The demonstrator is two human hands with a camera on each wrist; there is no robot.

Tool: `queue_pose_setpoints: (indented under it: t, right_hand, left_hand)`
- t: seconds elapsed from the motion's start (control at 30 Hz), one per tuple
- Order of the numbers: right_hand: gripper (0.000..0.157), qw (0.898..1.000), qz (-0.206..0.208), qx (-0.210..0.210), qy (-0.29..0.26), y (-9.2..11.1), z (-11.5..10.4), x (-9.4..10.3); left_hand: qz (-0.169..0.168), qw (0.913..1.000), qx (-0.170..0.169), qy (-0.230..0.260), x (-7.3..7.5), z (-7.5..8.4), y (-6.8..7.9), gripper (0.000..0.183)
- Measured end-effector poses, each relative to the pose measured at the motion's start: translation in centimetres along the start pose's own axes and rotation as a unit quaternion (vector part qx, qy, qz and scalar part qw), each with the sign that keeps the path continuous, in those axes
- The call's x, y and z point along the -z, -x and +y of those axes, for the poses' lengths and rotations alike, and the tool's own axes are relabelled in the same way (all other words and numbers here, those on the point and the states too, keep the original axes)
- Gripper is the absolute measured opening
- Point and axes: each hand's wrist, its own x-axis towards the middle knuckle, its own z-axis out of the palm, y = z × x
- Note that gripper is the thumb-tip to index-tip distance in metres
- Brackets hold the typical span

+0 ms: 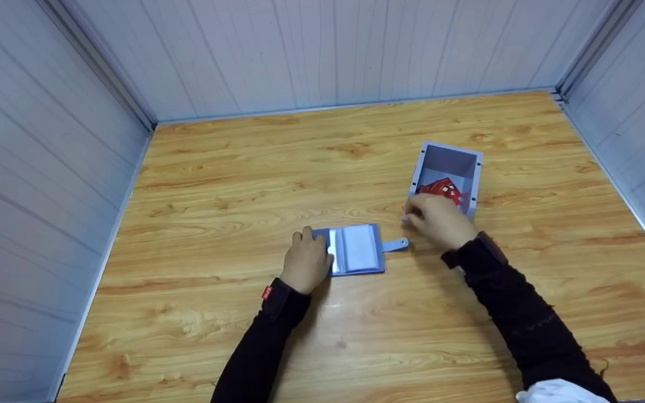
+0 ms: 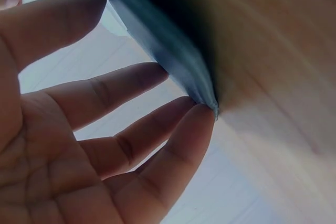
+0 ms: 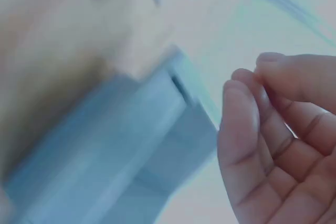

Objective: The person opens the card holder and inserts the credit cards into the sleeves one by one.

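A blue card holder (image 1: 361,249) lies open on the wooden table, its clear sleeves showing and its snap strap (image 1: 395,244) pointing right. My left hand (image 1: 304,260) rests on its left cover. In the left wrist view, the spread fingertips press along the cover's edge (image 2: 152,40). Over the near end of a grey box (image 1: 451,146) is my right hand (image 1: 440,218). Its thumb and bent fingers meet at the tips in the right wrist view, with nothing visible between them. Red cards (image 1: 440,189) with white marks lie inside the box, partly hidden by this hand.
White panel walls (image 1: 311,50) enclose the table (image 1: 233,184) at the back and both sides. The grey box stands behind and to the right of the card holder. Much of the right wrist view is blurred.
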Motion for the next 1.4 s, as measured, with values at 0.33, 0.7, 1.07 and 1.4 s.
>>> queue_pose_setpoints:
  t: [0.33, 0.7, 1.07, 1.4]
  right_hand:
    - [0.015, 0.998, 0.001, -0.055, 0.033, -2.6, 2.2, 3.7]
    - [0.046, 0.985, -0.103, -0.119, 0.073, -4.7, 5.0, 2.5]
    - [0.022, 0.979, -0.125, -0.107, 0.122, -4.6, 5.5, 1.4]
    - [0.044, 0.971, -0.162, -0.119, 0.133, -4.9, 5.5, 1.4]
  left_hand:
    - [-0.002, 0.9999, -0.005, -0.01, 0.0, -0.1, -0.1, 0.03]
    - [-0.02, 0.9997, 0.008, 0.008, -0.1, 0.0, -0.1, 0.03]
    - [-0.021, 0.9997, 0.009, 0.003, 0.0, 0.0, -0.2, 0.03]
    - [-0.016, 0.9997, 0.015, 0.006, 0.0, 0.0, -0.1, 0.03]
